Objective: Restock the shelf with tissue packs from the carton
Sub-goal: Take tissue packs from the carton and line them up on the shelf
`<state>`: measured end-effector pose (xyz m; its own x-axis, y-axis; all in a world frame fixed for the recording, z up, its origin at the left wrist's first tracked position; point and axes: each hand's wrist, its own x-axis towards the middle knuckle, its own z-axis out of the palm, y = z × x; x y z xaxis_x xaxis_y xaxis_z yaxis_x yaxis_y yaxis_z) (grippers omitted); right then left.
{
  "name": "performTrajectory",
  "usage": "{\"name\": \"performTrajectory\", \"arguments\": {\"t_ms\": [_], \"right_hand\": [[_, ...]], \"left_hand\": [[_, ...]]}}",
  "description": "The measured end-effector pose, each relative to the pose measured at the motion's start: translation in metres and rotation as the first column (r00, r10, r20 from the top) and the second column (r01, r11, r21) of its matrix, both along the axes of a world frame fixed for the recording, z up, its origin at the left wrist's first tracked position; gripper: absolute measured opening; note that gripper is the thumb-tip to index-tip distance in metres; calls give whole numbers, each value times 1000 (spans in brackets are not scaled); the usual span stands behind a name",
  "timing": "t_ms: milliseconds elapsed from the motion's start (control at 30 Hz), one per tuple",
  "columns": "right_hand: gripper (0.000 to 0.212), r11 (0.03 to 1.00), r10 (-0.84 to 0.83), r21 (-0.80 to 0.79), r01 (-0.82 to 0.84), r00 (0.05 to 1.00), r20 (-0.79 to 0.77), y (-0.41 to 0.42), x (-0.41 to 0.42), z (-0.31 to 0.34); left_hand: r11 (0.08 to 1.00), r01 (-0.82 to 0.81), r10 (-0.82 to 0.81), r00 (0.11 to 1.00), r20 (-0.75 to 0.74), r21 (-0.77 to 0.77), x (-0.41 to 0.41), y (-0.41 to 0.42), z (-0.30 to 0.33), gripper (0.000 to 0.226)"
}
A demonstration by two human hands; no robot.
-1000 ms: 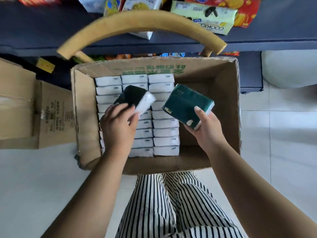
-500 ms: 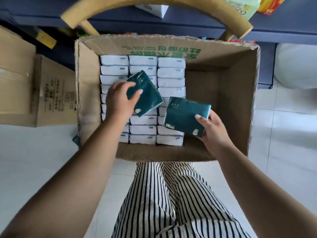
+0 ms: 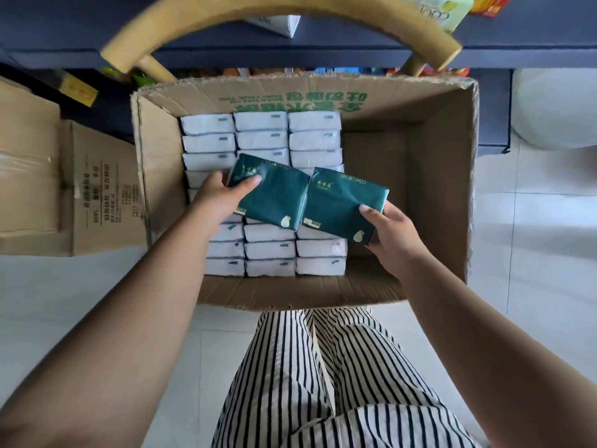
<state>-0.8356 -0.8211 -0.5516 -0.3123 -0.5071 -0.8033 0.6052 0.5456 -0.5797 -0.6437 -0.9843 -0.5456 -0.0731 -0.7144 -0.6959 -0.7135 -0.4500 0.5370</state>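
Observation:
An open brown carton [image 3: 442, 189] stands in front of me, its left part filled with three rows of white-edged tissue packs [image 3: 261, 121]; its right part is bare cardboard. My left hand [image 3: 214, 194] grips a dark green tissue pack [image 3: 274, 195] above the rows. My right hand [image 3: 392, 232] holds a second green tissue pack [image 3: 342, 202] by its lower right corner. The two packs lie side by side with their edges touching. The dark blue shelf [image 3: 323, 54] runs across the top, behind the carton.
A curved wooden chair back [image 3: 206, 14] arches over the carton's far edge. Another closed cardboard box [image 3: 64, 189] sits on the left. Snack packs [image 3: 442, 11] lie on the shelf. White floor tiles [image 3: 533, 237] surround the carton; striped trousers [image 3: 323, 383] are below.
My left hand lifted its pack out of the rows and turned it flat, green face up. Both packs came together side by side. The view tilted down and closer to the carton.

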Motion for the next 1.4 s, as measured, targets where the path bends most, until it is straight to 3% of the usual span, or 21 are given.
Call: {"name": "performTrajectory", "arguments": {"t_ms": [100,233,333,500,733,967,1233,1400], "right_hand": [[25,997,26,-71,-23,999,42,-12,-13,24],[22,970,71,-233,-67,997,8,-38,-36,78],[21,941,63,-330,-76,997,-49,-60,-55,128],[11,871,-9,-484,-82,983,-184,-87,-79,219],[17,774,-27,-589,-234,916,-400,-97,-102,339],[15,698,-98,-592,-402,766,-636,-118,-116,445],[10,669,-218,-585,-459,631,-745,-156,-109,531],[4,733,-268,-511,-449,501,-823,-222,-116,569]], "left_hand": [[990,-120,132,979,-156,80,-2,-9,36,20],[995,-87,97,945,-312,46,-16,-31,103,6],[995,-100,91,909,-406,0,-30,-51,161,16],[986,-92,-3,819,-574,-136,-50,-68,256,9],[933,-80,-185,729,-659,-350,-62,-77,364,17],[811,-169,-344,637,-690,-561,-60,-89,463,20],[693,-328,-326,651,-685,-642,-26,-111,503,20],[673,-407,-282,631,-723,-618,-5,-126,504,20]]}}
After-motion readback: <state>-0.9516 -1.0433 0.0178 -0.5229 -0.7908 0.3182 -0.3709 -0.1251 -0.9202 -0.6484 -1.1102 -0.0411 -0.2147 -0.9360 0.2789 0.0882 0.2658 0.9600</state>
